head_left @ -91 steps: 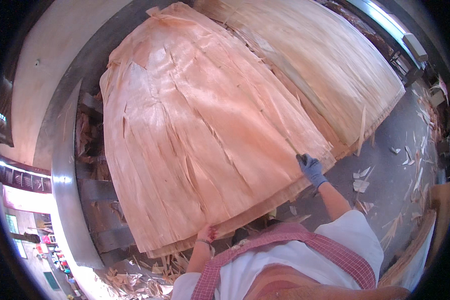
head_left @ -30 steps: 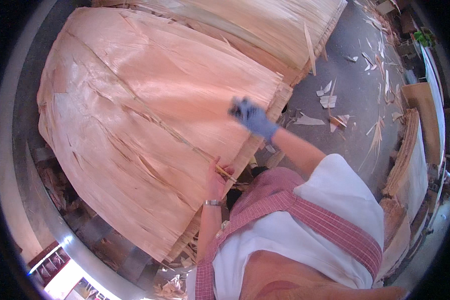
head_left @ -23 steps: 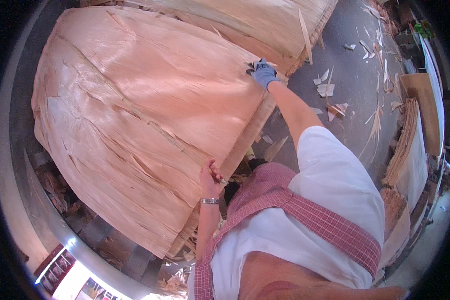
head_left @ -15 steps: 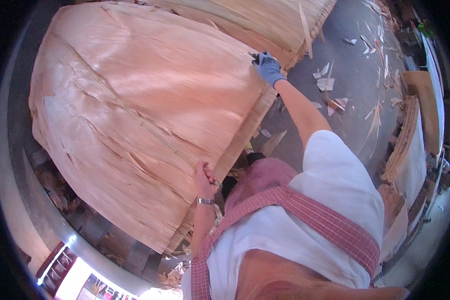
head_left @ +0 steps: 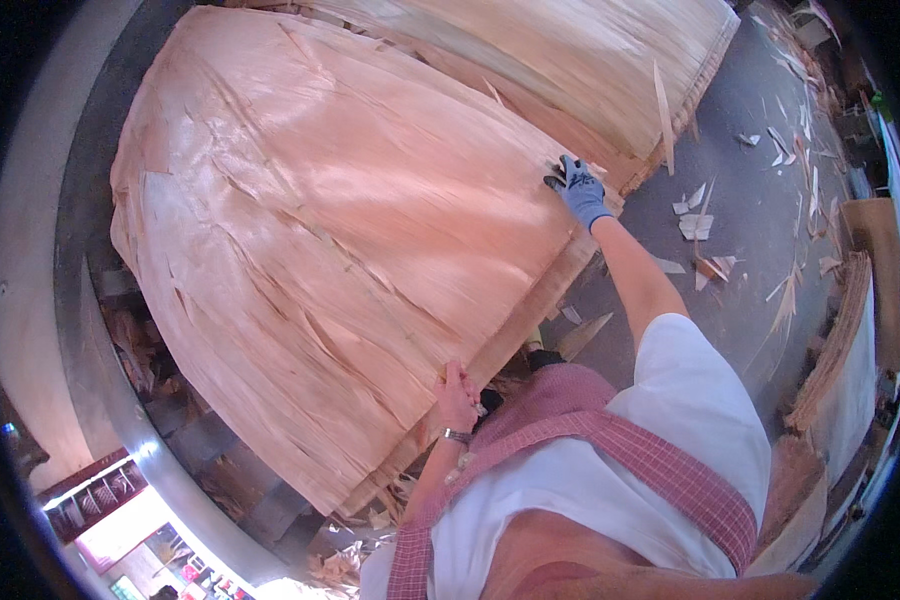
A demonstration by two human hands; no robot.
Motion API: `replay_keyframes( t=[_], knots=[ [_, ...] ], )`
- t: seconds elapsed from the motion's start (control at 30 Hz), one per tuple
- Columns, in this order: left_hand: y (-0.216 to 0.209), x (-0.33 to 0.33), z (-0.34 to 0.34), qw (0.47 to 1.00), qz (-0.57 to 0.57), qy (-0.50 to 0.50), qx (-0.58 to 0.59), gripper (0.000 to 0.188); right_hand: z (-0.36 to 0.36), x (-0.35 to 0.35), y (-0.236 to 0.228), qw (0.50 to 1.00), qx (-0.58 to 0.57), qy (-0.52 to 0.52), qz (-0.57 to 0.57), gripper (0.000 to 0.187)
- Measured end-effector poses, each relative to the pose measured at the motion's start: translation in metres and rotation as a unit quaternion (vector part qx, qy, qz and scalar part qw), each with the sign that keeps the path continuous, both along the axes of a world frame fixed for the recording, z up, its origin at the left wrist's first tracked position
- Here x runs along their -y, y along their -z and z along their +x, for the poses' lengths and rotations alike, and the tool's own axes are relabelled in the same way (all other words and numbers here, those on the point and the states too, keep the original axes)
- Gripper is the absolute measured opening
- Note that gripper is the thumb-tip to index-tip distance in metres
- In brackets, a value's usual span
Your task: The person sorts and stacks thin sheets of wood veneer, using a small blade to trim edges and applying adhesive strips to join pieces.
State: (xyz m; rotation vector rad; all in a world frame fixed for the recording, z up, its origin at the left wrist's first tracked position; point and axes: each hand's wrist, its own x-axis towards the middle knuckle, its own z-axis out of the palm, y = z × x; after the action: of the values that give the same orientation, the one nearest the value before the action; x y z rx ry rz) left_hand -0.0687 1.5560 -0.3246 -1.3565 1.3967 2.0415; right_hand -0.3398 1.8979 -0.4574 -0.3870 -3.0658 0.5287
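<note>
While the bare left hand (head_left: 457,392) pinches the near edge of the top veneer sheet (head_left: 340,230), the gloved right hand (head_left: 578,190) is closed on the same sheet's far right corner, arm outstretched. This sheet lies on a stack of veneer (head_left: 530,305), beside a second, paler stack (head_left: 560,70). Wood scraps (head_left: 695,200) litter the grey floor (head_left: 760,290) at right.

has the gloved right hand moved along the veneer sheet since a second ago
Yes. The right hand has slid from the near edge of the veneer sheet toward its far corner beside the second stack.
</note>
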Motion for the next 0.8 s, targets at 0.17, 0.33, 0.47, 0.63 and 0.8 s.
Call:
replay_keyframes(
  t=[0.17,0.33,0.47,0.63,0.8],
  knots=[
    [0.024,-0.003,-0.007,0.997,-0.002,0.074,0.027,0.031,-0.011,0.004,-0.001,0.999,0.045,0.017,-0.017,0.043],
    [0.032,-0.004,-0.013,0.993,0.003,0.109,0.037,0.04,-0.008,0.003,-0.008,0.996,-0.029,-0.028,-0.085,0.044],
    [0.035,-0.003,-0.011,0.994,0.015,0.099,0.04,0.04,-0.016,0.022,-0.021,0.993,0.095,-0.073,-0.021,0.043],
    [0.027,-0.004,-0.009,0.997,-0.018,0.074,0.032,0.039,-0.012,0.031,-0.023,1.0,0.02,0.0,-0.019,0.033],
    [0.022,-0.015,-0.003,0.999,-0.008,0.036,-0.01,0.038,-0.002,0.018,-0.02,0.995,-0.079,0.046,-0.048,0.03]
  ],
)
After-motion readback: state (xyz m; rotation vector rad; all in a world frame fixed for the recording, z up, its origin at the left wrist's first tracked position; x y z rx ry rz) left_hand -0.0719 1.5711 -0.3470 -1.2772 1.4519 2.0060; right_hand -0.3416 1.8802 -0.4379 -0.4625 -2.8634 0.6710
